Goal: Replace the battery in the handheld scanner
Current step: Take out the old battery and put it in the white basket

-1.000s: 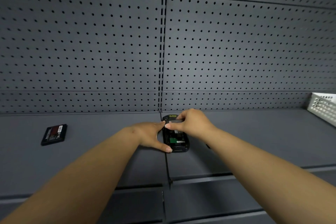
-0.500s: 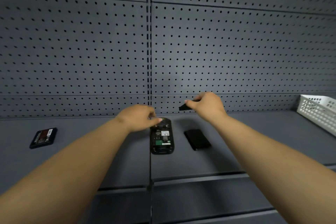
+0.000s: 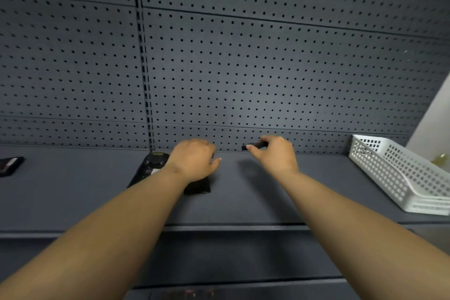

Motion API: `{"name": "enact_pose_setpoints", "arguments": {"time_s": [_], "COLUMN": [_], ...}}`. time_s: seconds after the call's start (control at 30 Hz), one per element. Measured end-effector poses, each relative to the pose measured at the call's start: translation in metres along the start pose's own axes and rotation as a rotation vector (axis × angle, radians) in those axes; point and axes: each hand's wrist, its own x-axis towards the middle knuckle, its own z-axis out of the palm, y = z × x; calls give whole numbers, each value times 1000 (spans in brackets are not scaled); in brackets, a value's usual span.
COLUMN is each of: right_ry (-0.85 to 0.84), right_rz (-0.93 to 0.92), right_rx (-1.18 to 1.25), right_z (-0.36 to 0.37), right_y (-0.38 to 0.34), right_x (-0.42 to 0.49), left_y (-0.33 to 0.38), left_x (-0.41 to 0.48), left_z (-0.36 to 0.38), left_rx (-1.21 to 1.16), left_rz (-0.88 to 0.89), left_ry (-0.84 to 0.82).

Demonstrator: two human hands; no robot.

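The black handheld scanner (image 3: 152, 164) lies back-up on the grey shelf (image 3: 243, 204), its battery bay exposed and its near end hidden by my left forearm. My left hand (image 3: 194, 161) hovers to the right of it, fingers loosely curled, above a flat black cover (image 3: 197, 187) lying on the shelf. Whether the hand touches the cover is hidden. My right hand (image 3: 276, 156) is raised near the back panel and pinches a thin black battery (image 3: 254, 145) between thumb and fingers. A second battery with a red label (image 3: 9, 164) lies at the far left edge.
A white perforated plastic basket (image 3: 399, 173) stands on the shelf at the right. A grey pegboard panel (image 3: 243, 68) closes off the back. A lower shelf (image 3: 231, 256) runs below the front edge.
My left hand has left the scanner and moved right, over the black cover. My right hand, lifted off the scanner with the thin battery, stays raised. My view has turned to the right.
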Motion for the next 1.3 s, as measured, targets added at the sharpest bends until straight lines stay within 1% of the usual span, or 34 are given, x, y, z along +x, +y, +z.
{"name": "enact_pose_setpoints", "arguments": {"time_s": [0.23, 0.5, 0.63, 0.9, 1.07, 1.3], "right_ry": [-42, -31, 1, 47, 45, 12], "right_rz": [-25, -28, -27, -31, -68, -145], "right_rx": [-40, -32, -17, 35, 22, -23], "right_z": [-17, -22, -28, -38, -63, -113], "right_y": [31, 36, 39, 65, 87, 136], "right_x": [-9, -20, -23, -28, -24, -16], "left_y": [42, 47, 48, 66, 97, 168], "left_x": [-5, -10, -10, -10, 3, 30], "left_z": [2, -3, -4, 0, -2, -1], "left_rx": [27, 54, 53, 61, 53, 51], "left_rz": [-28, -5, 12, 26, 5, -42], "left_ry": [-8, -19, 5, 1, 4, 13]}}
